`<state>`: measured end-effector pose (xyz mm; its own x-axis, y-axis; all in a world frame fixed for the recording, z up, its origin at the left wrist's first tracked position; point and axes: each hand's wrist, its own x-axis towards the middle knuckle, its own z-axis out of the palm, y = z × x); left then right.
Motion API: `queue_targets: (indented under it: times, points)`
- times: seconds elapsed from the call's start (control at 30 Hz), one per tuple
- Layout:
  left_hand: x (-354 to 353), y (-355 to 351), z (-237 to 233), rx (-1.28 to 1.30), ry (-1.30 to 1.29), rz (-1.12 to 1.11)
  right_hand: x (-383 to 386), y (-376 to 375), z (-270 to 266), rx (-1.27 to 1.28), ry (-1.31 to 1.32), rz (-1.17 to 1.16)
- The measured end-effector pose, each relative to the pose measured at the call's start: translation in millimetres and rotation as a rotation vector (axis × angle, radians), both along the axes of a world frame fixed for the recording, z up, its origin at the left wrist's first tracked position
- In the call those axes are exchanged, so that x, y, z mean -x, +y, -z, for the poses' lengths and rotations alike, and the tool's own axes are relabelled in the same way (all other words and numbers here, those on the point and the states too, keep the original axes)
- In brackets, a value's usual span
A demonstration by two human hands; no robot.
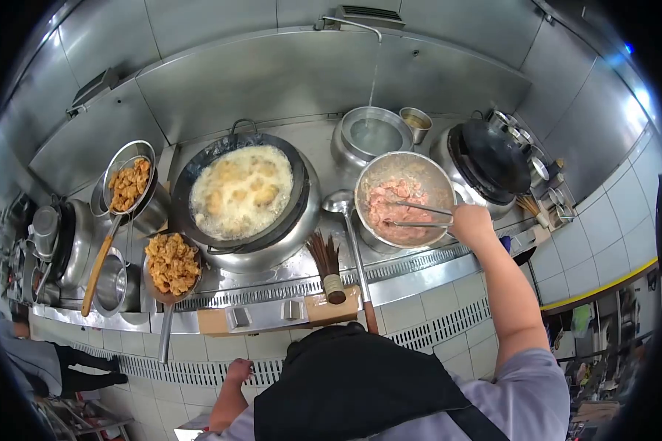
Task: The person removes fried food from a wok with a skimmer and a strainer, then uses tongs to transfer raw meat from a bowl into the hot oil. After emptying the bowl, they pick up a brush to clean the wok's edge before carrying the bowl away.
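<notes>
My right hand (472, 224) grips metal tongs (418, 215) whose tips reach into a large steel bowl (407, 163) of raw pink meat pieces. My left hand (238, 369) hangs low by my side in front of the tiled counter face, fingers curled, holding nothing. A big wok (245, 192) of bubbling oil with battered pieces frying stands left of the bowl. A ladle (343, 206) rests between wok and bowl.
Two strainers of fried golden pieces (130, 183) (172, 263) sit left of the wok. A bamboo brush (329, 268) lies on the counter rim. A water pot (375, 134) under a running tap stands behind; a black wok (493, 156) at right. Another person (59, 364) stands lower left.
</notes>
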<state>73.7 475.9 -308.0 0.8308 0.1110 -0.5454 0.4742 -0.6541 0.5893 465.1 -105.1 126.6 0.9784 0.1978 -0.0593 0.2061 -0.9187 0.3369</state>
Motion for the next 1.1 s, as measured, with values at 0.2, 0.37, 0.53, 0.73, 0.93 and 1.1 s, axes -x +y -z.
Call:
queue_targets:
  times: [0.2, 0.37, 0.53, 0.73, 0.93, 1.1]
  points:
    - [-39.0, -48.5, -87.3, 0.19, 0.32, -0.521, 22.0, -0.5, -26.4, -0.037, -0.051, 0.006]
    - [13.4, -40.6, -75.8, -0.404, -0.054, 0.595, 28.6, 6.2, -68.5, -0.094, -0.129, -0.041]
    - [55.8, -34.1, -57.6, -0.108, 0.27, 0.495, 33.5, 27.9, -136.8, -0.158, -0.284, -0.089]
    - [77.3, -58.8, -78.8, -0.168, 0.21, 0.289, 11.3, 100.4, -132.1, -0.251, -0.102, -0.202]
    - [89.9, -72.7, -31.1, 0.267, 0.31, -0.393, -29.3, 203.7, -35.1, -0.277, 0.225, -0.225]
    - [93.6, -96.4, -62.6, 0.28, 0.359, -0.848, -33.5, 187.0, -42.2, -0.434, 0.157, -0.137]
